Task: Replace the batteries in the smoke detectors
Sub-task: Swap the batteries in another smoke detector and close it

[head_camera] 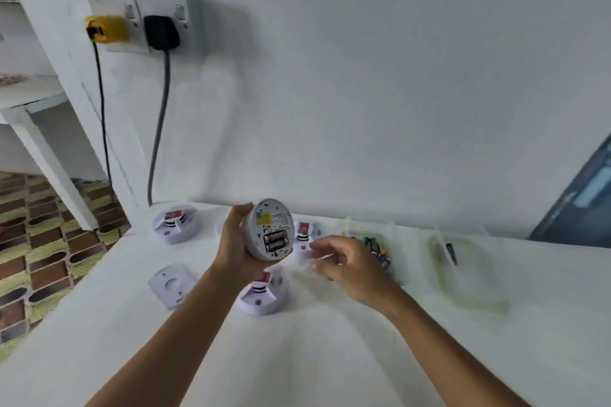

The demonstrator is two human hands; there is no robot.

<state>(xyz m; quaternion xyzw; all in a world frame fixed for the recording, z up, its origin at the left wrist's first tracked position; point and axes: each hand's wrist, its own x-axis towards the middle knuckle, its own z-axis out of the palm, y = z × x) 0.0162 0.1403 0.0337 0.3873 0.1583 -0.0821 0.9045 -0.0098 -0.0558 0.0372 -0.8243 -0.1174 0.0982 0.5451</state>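
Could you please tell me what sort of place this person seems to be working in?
Probably a room in a home: a white-covered table set against a plain white wall, a double wall socket with two plugs in it, and brown patterned floor tiles.

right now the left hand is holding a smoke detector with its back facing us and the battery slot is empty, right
Not quite. The left hand does hold the smoke detector with its back facing us, but the battery slot is not empty: the head view shows two black batteries seated in it, side by side.
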